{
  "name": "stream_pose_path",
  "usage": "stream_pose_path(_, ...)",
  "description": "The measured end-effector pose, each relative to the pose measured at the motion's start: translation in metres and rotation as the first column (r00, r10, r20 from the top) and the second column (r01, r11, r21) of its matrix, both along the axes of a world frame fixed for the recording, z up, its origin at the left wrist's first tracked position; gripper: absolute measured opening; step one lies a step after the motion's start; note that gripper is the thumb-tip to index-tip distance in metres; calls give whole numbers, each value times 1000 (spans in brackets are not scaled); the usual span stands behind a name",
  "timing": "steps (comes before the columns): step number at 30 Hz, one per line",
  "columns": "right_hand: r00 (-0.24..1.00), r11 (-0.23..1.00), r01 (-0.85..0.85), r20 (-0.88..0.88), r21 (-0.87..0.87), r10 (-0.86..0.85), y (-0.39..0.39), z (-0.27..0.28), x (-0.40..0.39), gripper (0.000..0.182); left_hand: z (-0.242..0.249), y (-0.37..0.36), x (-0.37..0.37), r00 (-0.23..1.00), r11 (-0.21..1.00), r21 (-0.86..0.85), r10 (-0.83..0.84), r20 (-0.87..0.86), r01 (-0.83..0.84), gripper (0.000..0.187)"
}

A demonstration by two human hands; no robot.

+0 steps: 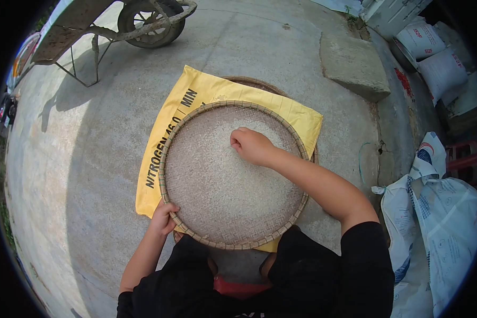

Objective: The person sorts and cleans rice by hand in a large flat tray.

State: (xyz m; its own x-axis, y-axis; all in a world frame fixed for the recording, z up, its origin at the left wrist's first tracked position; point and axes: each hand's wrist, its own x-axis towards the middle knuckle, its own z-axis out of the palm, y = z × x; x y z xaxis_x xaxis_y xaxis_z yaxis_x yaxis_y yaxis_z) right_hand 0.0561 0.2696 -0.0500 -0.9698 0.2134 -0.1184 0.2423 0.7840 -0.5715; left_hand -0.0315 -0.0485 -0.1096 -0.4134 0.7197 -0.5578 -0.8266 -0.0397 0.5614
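A round woven winnowing tray [162, 175] rests over my knees, its flat bottom spread with pale rice grains [217, 180]. My left hand [164, 216] grips the bound rim at the lower left, thumb over the edge and the other fingers mostly hidden beneath. Above the grains, a little right of the tray's middle, my right hand [252, 146] is closed with its fingers curled together. Whatever those fingers pinch is hidden or too small to make out. Under the tray lies a yellow sack [153, 153] with black lettering, partly covering another round basket [257, 82].
A wheelbarrow [151, 24] stands at the upper left on the concrete floor [106, 148]. At the right are a concrete block [355, 66], stacked white sacks [442, 71] and crumpled white sacks [450, 217]. A red stool [241, 287] shows beneath me.
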Motion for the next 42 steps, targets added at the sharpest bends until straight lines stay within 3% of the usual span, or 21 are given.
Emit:
stream_pose_path(3, 995, 984, 83, -34, -160, -90, 21, 21, 22, 6, 1, -6, 0, 998, 998, 1, 58, -16, -58, 73)
stream_pose_path(6, 968, 909, 244, 141, -337, -207, 49, 43, 65, 6, -5, -19, -3, 995, 995, -24, 92, -23, -93, 72)
stream_pose_path(8, 934, 878, 285, 318, -385, -164, 69, 55, 97, 8, -16, -31, -9, 992, 992, -23, 122, -34, -123, 71)
stream_pose_path(10, 872, 949, 198, 486, -247, -55, 87, 52, 125, 11, -21, -38, -15, 990, 989, -23, 142, -26, -143, 71)
stream_pose_path(11, 872, 950, 195, 487, -244, -54, 85, 51, 129, 11, -21, -40, -17, 987, 987, -29, 156, -22, -157, 70)
stream_pose_path(12, 864, 979, 180, 491, -97, -110, 82, 49, 131, 13, -21, -42, -19, 986, 986, -43, 162, -35, -163, 69)
stream_pose_path(13, 858, 986, 162, 487, 50, -165, 80, 49, 132, 15, -22, -42, -19, 986, 985, -42, 164, -34, -166, 69)
stream_pose_path(14, 857, 985, 162, 487, 51, -166, 76, 50, 126, 15, -18, -40, -19, 984, 984, -49, 172, -37, -173, 69)
stream_pose_path(16, 941, 977, 200, 291, -66, -173, 64, 51, 98, 18, -18, -37, -18, 984, 983, -57, 173, -42, -175, 69)
stream_pose_path(18, 973, 979, 191, 146, -76, -178, 57, 45, 66, 18, -22, -35, -21, 987, 986, -48, 161, -20, -162, 69)
stream_pose_path(21, 981, 980, 195, 25, -43, -194, 52, 26, 22, 15, -20, -28, -20, 993, 993, -13, 120, 19, -120, 70)
stream_pose_path(23, 987, 984, 155, -66, 89, -150, 51, 17, 0, 14, -13, -22, -15, 992, 992, -7, 123, 11, -123, 66)
stream_pose_path(27, 974, 972, 215, -93, 91, -206, 51, 14, -16, 12, -3, -14, -13, 996, 996, 7, 93, -15, -93, 65)
stream_pose_path(30, 983, 969, 186, -30, 163, -184, 55, 12, -18, 10, 7, -10, -13, 998, 998, 6, 61, 13, -61, 74)
stream_pose_path(36, 987, 966, 151, -85, 210, -136, 57, 16, -12, 9, 0, -12, -11, 997, 997, 32, 65, 29, -66, 75)
stream_pose_path(38, 995, 932, 93, -77, 351, -70, 56, 19, -12, 9, -2, -13, -12, 997, 997, 34, 66, 36, -67, 75)
stream_pose_path(42, 1000, 912, 21, -29, 411, -10, 54, 26, -13, 11, 3, -10, -10, 996, 996, 35, 75, 39, -76, 75)
